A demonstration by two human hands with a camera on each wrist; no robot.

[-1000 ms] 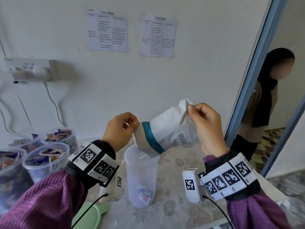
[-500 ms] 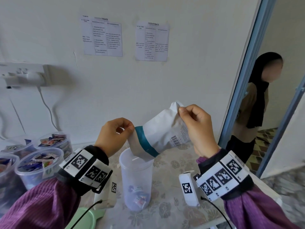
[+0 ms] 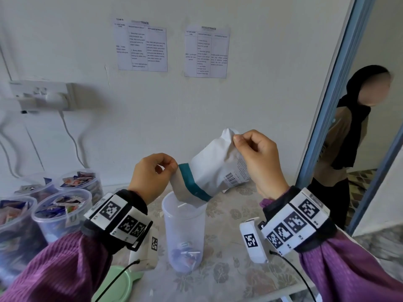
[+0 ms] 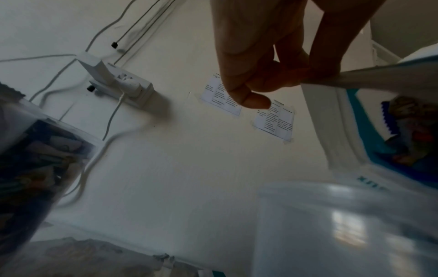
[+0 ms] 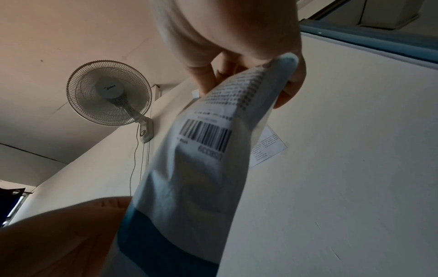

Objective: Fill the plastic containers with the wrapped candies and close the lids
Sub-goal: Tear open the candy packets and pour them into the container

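Two hands are holding a white paper candy bag with a teal band (image 3: 214, 171) tilted mouth-down over a tall clear plastic container (image 3: 184, 232). Nearest the viewer, a pale green round lid (image 3: 118, 284) is lying on the floral-patterned tablecloth (image 3: 229, 273) at the table's front edge, beside the purple ribbed sleeves (image 3: 56, 269) and the black wristbands carrying white coded markers (image 3: 118, 219). Just behind, the tall container is standing upright and uncapped, and a few wrapped candies (image 3: 185, 255) are sitting at its bottom. The bag's open mouth is dipping just inside the container's rim. The left hand (image 3: 152, 175) is pinching the edge of the bag's mouth between thumb and curled fingers (image 4: 251, 97); from the left wrist view, more wrapped candies (image 4: 407, 129) are showing inside the opening. The right hand (image 3: 259, 162) is pinching the bag's raised sealed end, fingertips pressed together on the paper, above a printed barcode (image 5: 206, 135). To the left, four round clear tubs filled with wrapped candies (image 3: 63, 210) are standing grouped together near the wall, none wearing a lid. Farther back, a white wall socket with a plugged white cable (image 3: 45, 94) and two printed paper sheets (image 3: 142, 46) are hanging on the white wall. High on the wall, a white wall-mounted fan (image 5: 109, 93) is facing the room. At far right, beyond a blue door frame (image 3: 331, 94), another person in dark and tan clothing (image 3: 351, 136) is standing in the doorway.
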